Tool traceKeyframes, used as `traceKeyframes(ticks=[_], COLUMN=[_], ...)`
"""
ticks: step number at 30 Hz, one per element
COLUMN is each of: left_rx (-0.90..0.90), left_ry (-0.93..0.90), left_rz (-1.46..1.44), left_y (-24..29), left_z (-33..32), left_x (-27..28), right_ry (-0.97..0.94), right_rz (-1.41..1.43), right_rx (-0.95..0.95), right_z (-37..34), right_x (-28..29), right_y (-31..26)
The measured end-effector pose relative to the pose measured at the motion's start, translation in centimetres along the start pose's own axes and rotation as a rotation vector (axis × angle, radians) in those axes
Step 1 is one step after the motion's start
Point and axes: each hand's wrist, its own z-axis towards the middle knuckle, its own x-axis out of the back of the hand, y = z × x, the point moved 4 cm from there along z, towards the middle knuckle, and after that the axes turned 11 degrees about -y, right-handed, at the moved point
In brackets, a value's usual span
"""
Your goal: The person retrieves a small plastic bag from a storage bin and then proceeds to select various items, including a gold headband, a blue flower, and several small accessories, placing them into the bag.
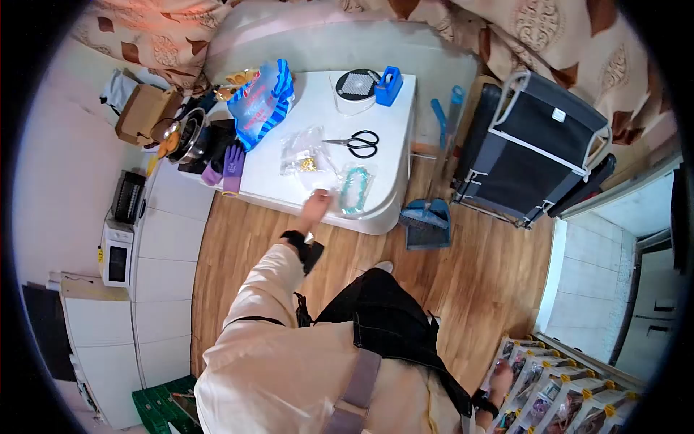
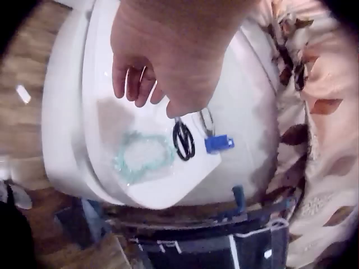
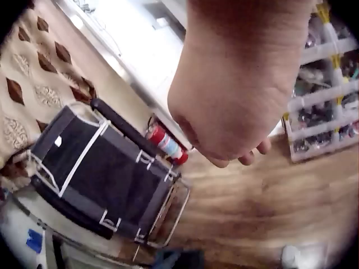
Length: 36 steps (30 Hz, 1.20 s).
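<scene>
Left hand [image 1: 314,208] hung loose over the counter [image 1: 390,163] edge, apparently empty; couldn't tell with the right hand [image 1: 501,380]. One bagged turquoise strand [image 1: 345,192] lay just beside the left: probably light, floppy, slippery, best pinched by the packet's edge. Beyond: one scissors [image 1: 353,142], one tape dispenser [image 1: 388,87].

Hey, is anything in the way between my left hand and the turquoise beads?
No object visibly stands between your left hand and the beads, only bare table. The beads do seem to lie inside clear plastic.
</scene>
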Motion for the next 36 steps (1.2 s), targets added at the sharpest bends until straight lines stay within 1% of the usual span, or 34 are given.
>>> traceKeyframes(ticks=[1,2,4,5,6,7,8,9,11,12,13,15,17,19,20,22,23,25,26,27,28,29,30,31,32,33,34,35,36], left_rx=[0.036,0.051,0.068,0.072,0.257,0.435,0.515,0.502,0.493,0.479,0.479,0.377,0.359,0.315,0.309,0.292,0.289,0.188,-0.028,-0.018,0.005,0.036,0.099,0.029,-0.004,-0.192,-0.169,-0.150,-0.118], left_ry=[-0.048,-0.059,0.264,0.247,0.305,0.365,0.326,0.321,0.234,0.217,0.214,0.032,0.009,-0.042,-0.045,-0.217,-0.221,-0.241,-0.399,-0.382,-0.408,-0.360,-0.319,-0.438,-0.443,-0.663,-0.559,-0.601,-0.622], left_rz=[0.045,0.039,0.580,0.581,0.463,0.342,0.275,0.273,0.123,0.109,0.107,-0.109,-0.062,-0.348,-0.347,-0.849,-0.845,-0.727,-0.569,-0.613,-0.556,-0.607,-0.725,-0.608,-0.669,-0.591,-0.540,-0.453,-0.473], left_y=[1.8,1.3,1.0,0.3,-0.2,-0.9,-1.8,-1.8,-2.5,-2.4,-4.1,-8.4,-8.4,-6.3,-5.7,-5.0,-4.7,-3.8,-7.5,-5.8,-3.9,-3.9,1.8,-0.1,0.0,0.1,5.7,4.4,8.0], left_z=[-0.3,0.7,2.4,2.9,3.0,3.1,3.6,4.1,4.3,4.4,5.4,8.5,8.6,7.0,6.3,5.3,4.9,4.7,6.8,6.0,5.1,4.8,1.4,2.3,3.4,4.2,0.8,3.4,1.3], left_x=[-1.1,-2.1,-1.5,-0.6,1.2,2.8,4.0,4.6,5.1,4.9,4.6,2.2,1.9,2.4,2.9,3.2,3.9,5.9,5.6,6.6,7.3,7.2,7.6,6.7,5.3,4.5,3.7,2.3,0.9], right_ry=[-0.017,-0.037,-0.084,-0.125,-0.131,-0.161,-0.185,-0.174,-0.159,-0.203,-0.276,-0.382,-0.425,-0.452,-0.456,-0.462,-0.460,-0.445,-0.425,-0.368,-0.266,-0.336,-0.339,-0.338,-0.368,-0.251,-0.220,-0.252,-0.203], right_rz=[0.129,0.261,0.253,0.255,0.253,0.336,0.423,0.426,0.903,0.942,0.867,0.723,0.668,0.649,0.642,0.639,0.641,0.678,0.730,0.864,1.481,0.682,0.579,0.572,0.627,0.441,0.459,0.409,0.385], right_rx=[0.008,0.015,0.020,0.024,0.008,-0.032,-0.069,-0.074,-0.088,-0.135,-0.191,-0.282,-0.339,-0.381,-0.397,-0.424,-0.431,-0.436,-0.431,-0.407,-0.381,-0.416,-0.465,-0.531,-0.641,-0.422,-0.473,-0.501,-0.455], right_z=[0.8,1.6,3.3,3.2,2.6,2.4,2.7,2.6,0.6,-0.2,-1.2,-3.1,-4.6,-6.0,-6.6,-7.4,-7.5,-7.6,-7.2,-6.3,-6.2,-4.7,-3.9,-4.5,-5.5,-5.0,-5.3,-5.6,-6.0], right_x=[-1.1,-2.6,-4.8,-5.9,-6.9,-8.1,-9.3,-11.2,-16.3,-17.7,-18.8,-20.6,-22.1,-23.0,-23.5,-24.3,-24.6,-25.6,-26.4,-31.2,-38.4,-26.1,-20.8,-18.2,-15.1,-16.9,-18.1,-16.9,-16.8], right_y=[-2.4,-4.5,-8.2,-9.7,-10.9,-11.8,-12.9,-13.2,-11.5,-11.0,-10.9,-10.7,-10.1,-9.4,-9.1,-8.7,-8.4,-7.8,-7.4,-2.2,1.4,-7.5,-12.3,-14.9,-18.0,-17.0,-16.4,-17.5,-17.8])
